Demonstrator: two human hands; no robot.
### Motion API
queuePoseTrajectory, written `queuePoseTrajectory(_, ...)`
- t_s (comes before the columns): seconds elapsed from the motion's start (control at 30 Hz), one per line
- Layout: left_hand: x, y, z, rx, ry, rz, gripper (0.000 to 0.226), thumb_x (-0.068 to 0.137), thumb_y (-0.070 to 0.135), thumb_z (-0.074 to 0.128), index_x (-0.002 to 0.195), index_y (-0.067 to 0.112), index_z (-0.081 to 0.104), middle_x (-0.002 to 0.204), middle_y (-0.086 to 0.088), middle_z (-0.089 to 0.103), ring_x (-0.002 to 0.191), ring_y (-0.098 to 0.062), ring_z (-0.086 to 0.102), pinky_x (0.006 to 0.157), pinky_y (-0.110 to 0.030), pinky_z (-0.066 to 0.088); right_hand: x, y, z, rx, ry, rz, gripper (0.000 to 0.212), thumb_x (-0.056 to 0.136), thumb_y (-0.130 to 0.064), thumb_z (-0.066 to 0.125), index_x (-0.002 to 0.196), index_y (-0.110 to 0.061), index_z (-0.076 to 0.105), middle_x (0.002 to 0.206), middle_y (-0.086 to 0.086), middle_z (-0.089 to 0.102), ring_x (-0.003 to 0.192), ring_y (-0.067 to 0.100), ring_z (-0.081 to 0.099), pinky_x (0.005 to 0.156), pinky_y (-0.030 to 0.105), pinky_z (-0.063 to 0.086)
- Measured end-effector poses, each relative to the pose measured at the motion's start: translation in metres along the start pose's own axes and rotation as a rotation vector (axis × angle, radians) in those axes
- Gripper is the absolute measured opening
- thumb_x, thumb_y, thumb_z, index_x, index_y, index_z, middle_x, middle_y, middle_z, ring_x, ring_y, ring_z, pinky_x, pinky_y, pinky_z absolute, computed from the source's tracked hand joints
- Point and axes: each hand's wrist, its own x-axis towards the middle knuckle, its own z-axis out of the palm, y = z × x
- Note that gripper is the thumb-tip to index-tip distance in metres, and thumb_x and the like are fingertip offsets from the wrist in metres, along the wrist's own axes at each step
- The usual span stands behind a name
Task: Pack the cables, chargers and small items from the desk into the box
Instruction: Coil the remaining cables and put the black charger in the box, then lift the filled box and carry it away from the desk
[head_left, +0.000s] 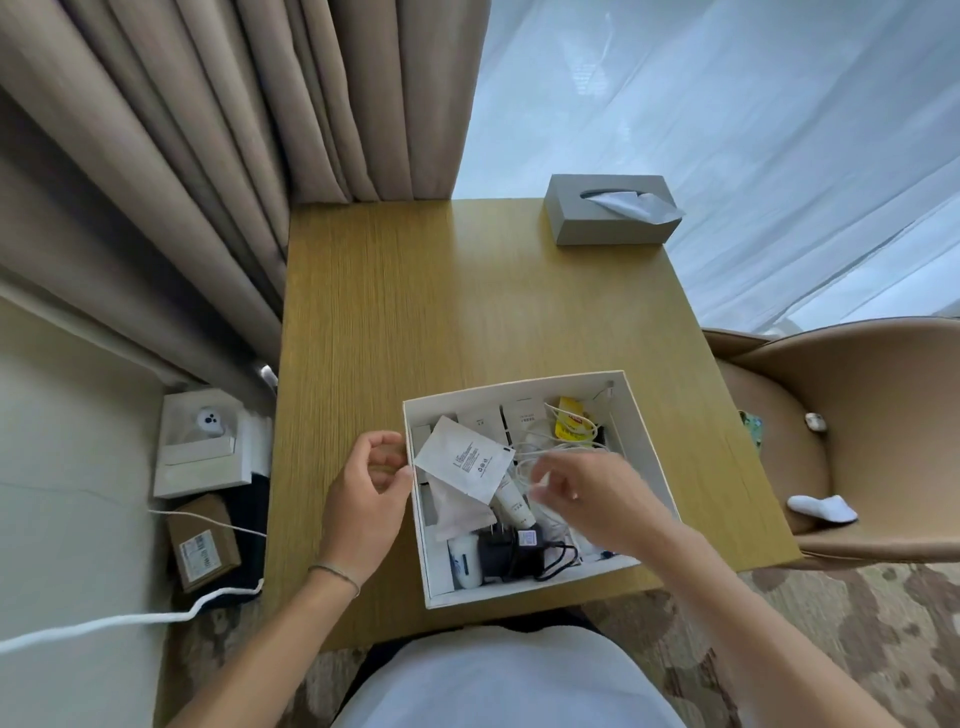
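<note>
A white box (647, 415) sits at the near edge of the wooden desk (415, 312). It holds a white sachet (465, 464), a thin white cable (540, 457), a yellow packet (571, 422), a small white tube (514, 506), a black charger with its cord (514, 553) and small white cartons. My left hand (369, 493) hovers just outside the box's left wall, fingers curled, holding nothing. My right hand (587, 488) is blurred over the box's middle, fingers spread above the cable; whether it grips the cable is unclear.
A grey tissue box (610, 208) stands at the desk's far right. A tan chair (857, 441) with a white sock (821, 506) is to the right. Left of the desk are white boxes (202, 452), a brown parcel (202, 540) and a white cord (130, 621). Curtains hang behind.
</note>
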Motion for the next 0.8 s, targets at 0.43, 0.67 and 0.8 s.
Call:
queuePoseTrajectory(0.43, -0.015, 0.002, 0.021, 0.544, 0.006, -0.073, 0.050, 0.092, 0.050, 0.059, 0.056, 0.021, 0.038, 0.046, 0.009, 0.031, 0.041, -0.009, 0.026, 0.044, -0.022, 0.023, -0.010, 0.111, -0.019, 0.047, 0.356, 0.309, 0.056, 0.088, -0.058, 0.064, 0.057, -0.019, 0.039, 0.048, -0.005, 0.041, 0.045, 0.013, 0.035, 0.046, 0.029, 0.028)
queuePoseTrajectory(0.67, -0.016, 0.004, 0.032, 0.816, -0.074, -0.263, 0.047, 0.101, 0.038, 0.047, 0.058, 0.019, 0.038, 0.052, 0.005, 0.029, 0.044, -0.011, 0.026, 0.045, -0.025, 0.021, -0.005, 0.126, -0.003, -0.033, 0.151, 0.333, 0.049, 0.099, -0.044, 0.054, 0.058, -0.018, 0.051, 0.048, -0.007, 0.047, 0.042, 0.012, 0.038, 0.042, 0.025, 0.030)
queuePoseTrajectory(0.8, -0.021, 0.009, 0.036, 0.780, -0.023, -0.283, 0.048, 0.101, 0.035, 0.047, 0.058, 0.018, 0.037, 0.053, 0.004, 0.029, 0.045, -0.012, 0.026, 0.047, -0.026, 0.020, -0.003, 0.123, -0.007, -0.039, 0.152, 0.320, 0.048, 0.101, -0.038, 0.049, 0.058, -0.018, 0.044, 0.051, -0.006, 0.046, 0.045, 0.015, 0.038, 0.047, 0.027, 0.032)
